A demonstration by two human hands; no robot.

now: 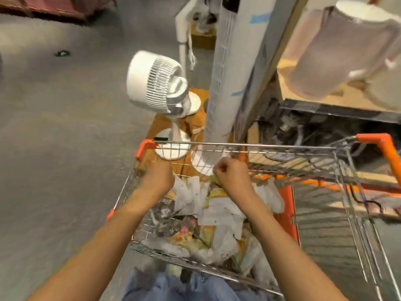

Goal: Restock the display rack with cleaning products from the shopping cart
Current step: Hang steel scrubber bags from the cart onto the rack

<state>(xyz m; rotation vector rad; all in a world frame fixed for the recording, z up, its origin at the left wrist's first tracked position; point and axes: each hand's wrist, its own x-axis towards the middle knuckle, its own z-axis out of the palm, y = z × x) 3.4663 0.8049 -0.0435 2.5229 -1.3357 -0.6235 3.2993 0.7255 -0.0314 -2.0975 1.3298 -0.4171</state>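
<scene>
Head view, cart: wire shopping cart with orange plastic corners (260,146), standing on grey floor beside the rack.
Head view, contents: crumpled white and yellow product packets (217,213) heaped in the cart basket; labels too blurred to read.
Head view, left hand (159,174): reaching over the far left of the basket, fingers hidden; grasp cannot be told.
Head view, right hand (232,172): fingers curled, clenched near the front rail; whether it pinches anything cannot be told.
Head view, rack: wooden display rack shelf (303,96) at right, bearing grey cylindrical units (338,51).
Head view, surroundings: white round desk fan (156,83) on a brown cardboard box (195,120).
</scene>
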